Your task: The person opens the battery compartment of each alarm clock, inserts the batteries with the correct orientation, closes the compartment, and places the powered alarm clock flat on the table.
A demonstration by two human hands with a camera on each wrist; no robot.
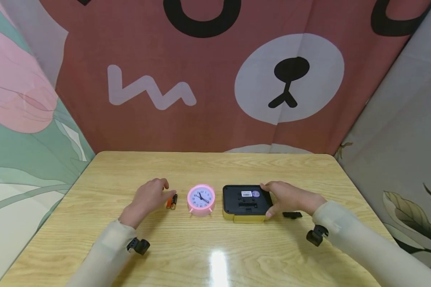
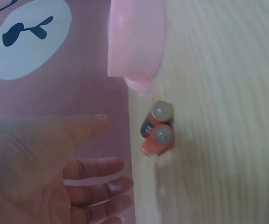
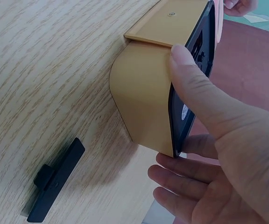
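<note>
1. Grasping the right end of a yellow box [image 1: 242, 200] between thumb and fingers, the right hand [image 1: 287, 197] comes in from three o'clock; the left hand [image 1: 149, 199] holds nothing, hovering at nine with fingers loosely bent. Directions run round the pink alarm clock [image 1: 201, 200], twelve being the table's far edge.
2. Nearest, at six o'clock, a bright reflection [image 1: 218, 267] lies on the wooden table [image 1: 179, 255].
3. Pale sleeves [image 1: 104, 249] enter from eight and four o'clock, with a small black wrist camera [image 1: 141, 246] at each wrist.
4. Just past three o'clock, beyond the box and near the right wrist, lies a black strip-shaped piece [image 1: 292, 215], apart from the box.
5. At three o'clock, near the alarm clock, the box turns its black face upward, showing a white label [image 1: 246, 194], a round purple sticker [image 1: 255, 193] and a recess; a yellow side faces six.
6. At the centre, the alarm clock shows a pale dial with small feet at five and seven.
7. At nine, two batteries [image 1: 174, 201], one orange, one dark and copper, lie side by side, just beside the left hand's fingers.
8. Farthest, at twelve, hangs a reddish-brown cloth [image 1: 215, 127] with a bear's muzzle; a green-and-pink cloth [image 1: 18, 91] is at ten, a grey leaf-patterned one [image 1: 398, 139] at two.
</note>
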